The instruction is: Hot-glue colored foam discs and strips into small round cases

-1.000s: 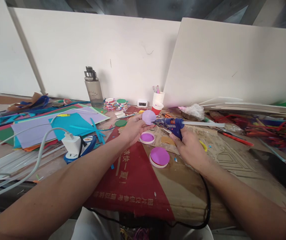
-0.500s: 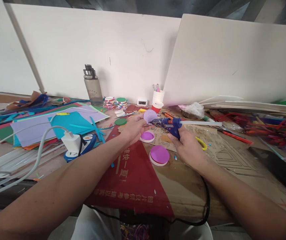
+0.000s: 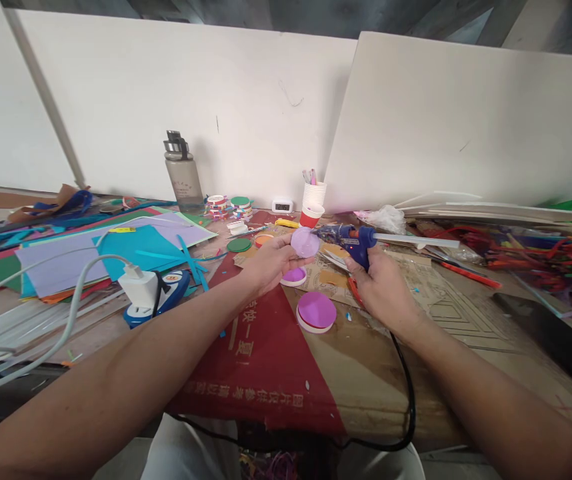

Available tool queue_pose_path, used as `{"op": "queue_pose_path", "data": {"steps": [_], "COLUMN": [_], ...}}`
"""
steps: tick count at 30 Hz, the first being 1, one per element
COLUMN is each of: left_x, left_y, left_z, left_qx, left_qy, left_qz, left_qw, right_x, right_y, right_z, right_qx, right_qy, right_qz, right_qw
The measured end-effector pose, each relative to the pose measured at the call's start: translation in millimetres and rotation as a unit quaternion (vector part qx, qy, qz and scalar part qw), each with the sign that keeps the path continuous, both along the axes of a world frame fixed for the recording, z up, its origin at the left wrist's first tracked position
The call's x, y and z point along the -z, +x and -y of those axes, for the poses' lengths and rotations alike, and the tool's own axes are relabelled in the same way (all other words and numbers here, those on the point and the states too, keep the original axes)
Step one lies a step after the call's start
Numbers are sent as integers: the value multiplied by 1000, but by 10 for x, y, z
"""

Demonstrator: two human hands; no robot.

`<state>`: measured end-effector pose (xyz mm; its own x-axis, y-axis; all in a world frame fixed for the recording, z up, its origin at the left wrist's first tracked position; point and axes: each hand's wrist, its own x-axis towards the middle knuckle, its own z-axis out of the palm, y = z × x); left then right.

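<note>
My left hand [image 3: 272,263] is closed on the edge of a light purple disc [image 3: 305,243], held up above the table and tilted toward me. My right hand [image 3: 383,283] grips a blue hot glue gun [image 3: 353,243] with a long white glue stick out of its back. The gun's nozzle points left and stands close to the disc's upper right edge; I cannot tell if they touch. Below the hands lie a shallow white-rimmed purple lid [image 3: 293,276] and a purple-topped round piece [image 3: 317,312]. Scissors [image 3: 336,260] lie partly hidden behind my right hand.
A power strip [image 3: 159,297] with a white plug stands left, beside coloured sheets [image 3: 61,263]. Further back are a water bottle [image 3: 183,177], stacked paper cups [image 3: 313,197] and a small clock [image 3: 282,206]. A black phone-like slab [image 3: 549,337] lies right. The gun's black cord [image 3: 411,400] loops over the front edge.
The glue gun has moved slightly right and up, its nozzle drawn back from over the disc. The disc now shows more of its face and sits a little lower. The scissors have come into view.
</note>
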<state>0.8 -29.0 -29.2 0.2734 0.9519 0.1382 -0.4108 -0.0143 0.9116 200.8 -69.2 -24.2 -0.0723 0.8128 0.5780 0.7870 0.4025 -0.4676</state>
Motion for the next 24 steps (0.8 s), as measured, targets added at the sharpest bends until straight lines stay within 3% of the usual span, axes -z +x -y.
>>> {"op": "queue_pose_path", "data": {"steps": [9,13,20,24], "left_x": [-63,-77,-91,-89], "left_y": [-14,-11,-31,-6], "left_z": [7,16,26,45], "left_qx": [-45,-39,-52,-25], "left_qy": [15,11,16,11], "left_qz": [43,41,38,24], "left_qw": [998,998,998,999], "right_x": [0,-12,11,25], "right_y": [-20,-19,-54,-86], "right_z": [16,23,57,82], "right_qx": [-1,11,-26,-47], "right_qy": [-4,-15,-17,-11], "right_qz": [10,16,29,25], "right_qw": [1000,1000,999,999]}}
